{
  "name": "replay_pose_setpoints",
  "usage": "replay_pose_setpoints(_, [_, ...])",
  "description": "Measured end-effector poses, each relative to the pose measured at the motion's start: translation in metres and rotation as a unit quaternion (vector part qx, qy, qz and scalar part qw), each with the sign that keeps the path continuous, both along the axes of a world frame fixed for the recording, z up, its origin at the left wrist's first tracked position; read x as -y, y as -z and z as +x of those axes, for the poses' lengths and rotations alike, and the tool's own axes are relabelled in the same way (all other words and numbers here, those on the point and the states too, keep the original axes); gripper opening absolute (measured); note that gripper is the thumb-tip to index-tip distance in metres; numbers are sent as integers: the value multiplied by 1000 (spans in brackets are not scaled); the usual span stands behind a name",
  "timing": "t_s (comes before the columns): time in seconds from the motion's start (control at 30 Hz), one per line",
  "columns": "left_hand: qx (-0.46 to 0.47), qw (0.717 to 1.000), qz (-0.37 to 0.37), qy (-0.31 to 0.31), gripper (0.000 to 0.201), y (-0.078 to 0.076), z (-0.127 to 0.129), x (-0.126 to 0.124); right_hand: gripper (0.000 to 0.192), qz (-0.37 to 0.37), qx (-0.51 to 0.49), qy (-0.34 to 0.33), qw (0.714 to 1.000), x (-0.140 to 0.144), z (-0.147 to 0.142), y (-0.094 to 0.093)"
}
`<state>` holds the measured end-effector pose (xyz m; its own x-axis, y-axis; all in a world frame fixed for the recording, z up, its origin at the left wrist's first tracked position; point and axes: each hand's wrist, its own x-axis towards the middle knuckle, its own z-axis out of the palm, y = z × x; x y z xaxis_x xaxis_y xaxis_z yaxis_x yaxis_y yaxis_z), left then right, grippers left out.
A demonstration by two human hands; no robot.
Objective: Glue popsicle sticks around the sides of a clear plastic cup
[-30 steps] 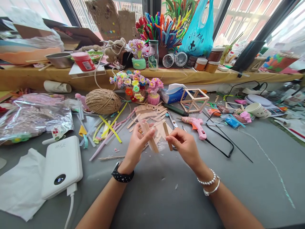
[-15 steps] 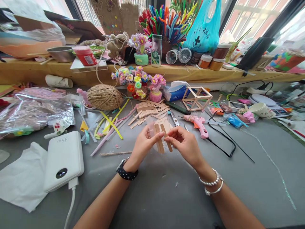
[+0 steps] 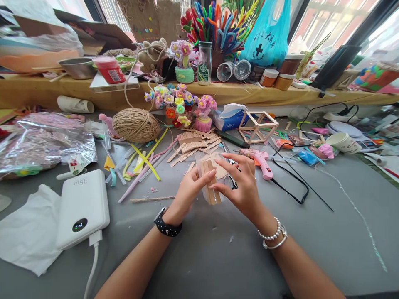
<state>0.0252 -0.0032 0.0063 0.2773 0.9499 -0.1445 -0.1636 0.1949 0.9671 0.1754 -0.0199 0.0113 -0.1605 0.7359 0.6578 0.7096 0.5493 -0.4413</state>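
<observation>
My left hand grips a clear plastic piece with wooden craft sticks lying side by side along it. Its thumb presses on the sticks. My right hand has its fingers spread, with the thumb tip near or touching the sticks' right edge; which of the two I cannot tell. Partly behind the right hand lies a pink hot glue gun. Beyond both hands is a pile of loose craft sticks.
A ball of twine, a wooden stick cube frame and pipe-cleaner flowers stand farther back. A white power bank with a cable lies at left. The glue gun's black cord curls at right.
My right hand has let go of the stick it was pinching and spread its fingers. That stick now lies beside the others on the plastic piece in my left hand.
</observation>
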Motion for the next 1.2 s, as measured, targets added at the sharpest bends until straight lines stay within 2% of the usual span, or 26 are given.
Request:
replay_pose_setpoints(0.17, [-18,1000,15,-20,42,2,-1,1,66,-12,57,-64,996,-3,5,0])
replay_pose_setpoints(0.3, [30,1000,3,-2,44,2,-2,1,66,-60,28,-76,995,-4,3,0])
replay_pose_setpoints(0.47, [145,986,-33,79,42,-5,-2,2,60,-120,-70,-92,986,-5,8,0])
replay_pose_setpoints(0.7, [115,987,-22,112,45,-6,-4,0,54,-178,-280,-149,931,-10,9,4])
replay_pose_setpoints(0.87, [140,985,-20,98,46,-6,-3,-1,46,-220,-401,-131,880,-10,1,8])
replay_pose_setpoints(0.97, [151,983,-41,95,51,-5,-1,0,37,-241,-447,-87,857,-10,-1,13])
replay_pose_setpoints(1.1, [132,986,-62,86,52,-1,0,2,28,-239,-412,-3,879,-10,-1,16])
replay_pose_setpoints(1.2, [124,988,-49,74,53,-1,2,3,26,-242,-372,16,896,-11,2,15])
